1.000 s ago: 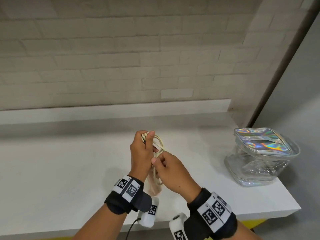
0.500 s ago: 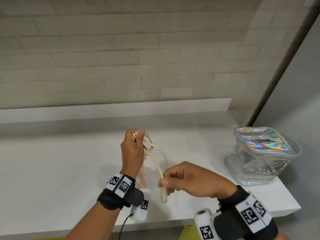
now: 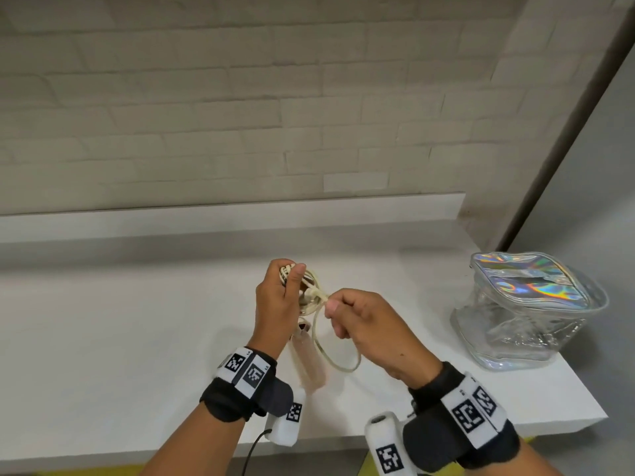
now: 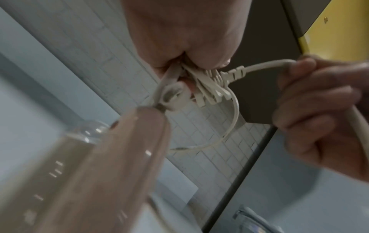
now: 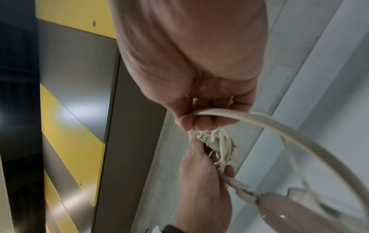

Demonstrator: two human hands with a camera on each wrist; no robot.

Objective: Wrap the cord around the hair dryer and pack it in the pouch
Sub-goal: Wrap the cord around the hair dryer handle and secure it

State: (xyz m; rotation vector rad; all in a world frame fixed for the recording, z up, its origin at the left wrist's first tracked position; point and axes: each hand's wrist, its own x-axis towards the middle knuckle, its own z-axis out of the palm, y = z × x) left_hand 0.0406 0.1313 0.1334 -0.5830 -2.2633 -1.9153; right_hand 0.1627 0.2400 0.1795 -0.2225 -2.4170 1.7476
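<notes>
My left hand [image 3: 280, 297] is raised above the white counter [image 3: 120, 338] and grips a bundle of gathered loops of the cream cord [image 3: 311, 286]. The pink hair dryer [image 3: 307, 359] hangs below that hand by its cord end. My right hand [image 3: 364, 321] pinches the free run of cord close to the bundle, and a loose loop [image 3: 338, 362] sags beneath it. In the left wrist view the coils [image 4: 209, 88] fan out from my fingers above the dryer handle [image 4: 111, 165]. The right wrist view has the cord [image 5: 259, 119] arcing out of my right fingers [image 5: 199, 123].
A clear pouch with an iridescent zip top [image 3: 529, 310] stands on the counter's right end, near the corner. A pale brick wall [image 3: 240, 115] with a low ledge [image 3: 240, 214] runs behind. The counter's front edge [image 3: 446, 431] is just beyond my wrists.
My right hand went down and right, drawing out cord, then came back up to the bundle beside my left hand. A new loose loop now hangs below; the dryer swings slightly.
</notes>
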